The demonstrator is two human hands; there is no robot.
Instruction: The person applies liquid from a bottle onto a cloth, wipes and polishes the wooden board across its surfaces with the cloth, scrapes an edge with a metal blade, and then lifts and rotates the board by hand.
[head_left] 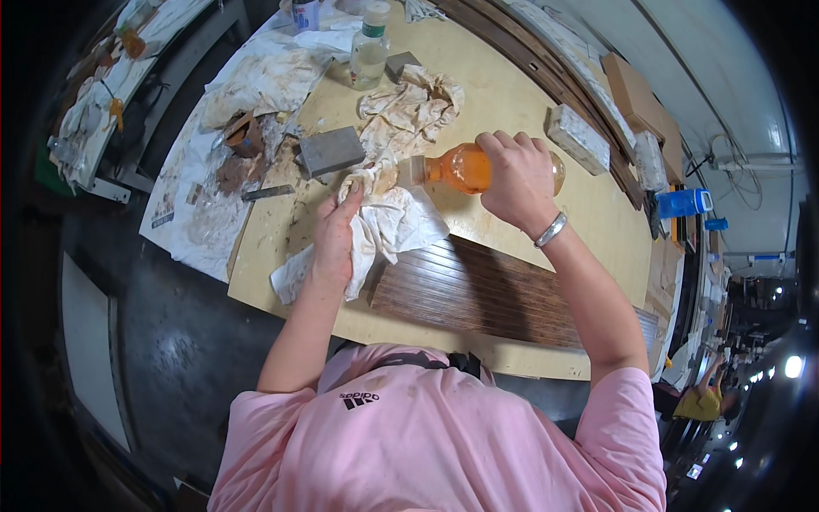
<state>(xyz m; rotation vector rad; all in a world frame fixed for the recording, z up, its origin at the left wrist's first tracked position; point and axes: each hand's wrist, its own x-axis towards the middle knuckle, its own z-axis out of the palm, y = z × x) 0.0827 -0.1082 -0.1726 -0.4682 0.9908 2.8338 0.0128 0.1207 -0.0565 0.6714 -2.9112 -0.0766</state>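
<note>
My right hand (519, 183) wraps around a plastic bottle of orange liquid (463, 168), tipped on its side with its neck pointing left. The bottle's mouth meets a crumpled white cloth (384, 218), stained brownish at that spot. Gripping the cloth is my left hand (338, 232), its fingers partly hidden by the folds. Part of the cloth hangs down over the left end of a dark brown grooved wooden board (486, 294), which lies along the table's near edge. My right forearm crosses above the board.
Beyond my hands, the pale tabletop (503, 94) holds a grey block (331, 151), a stained rag (418, 102) and an upright bottle (369, 51). Dirty sheeting (196, 205) covers the left side. A wrapped block (578, 138) and long brown boards (546, 72) lie at the far right.
</note>
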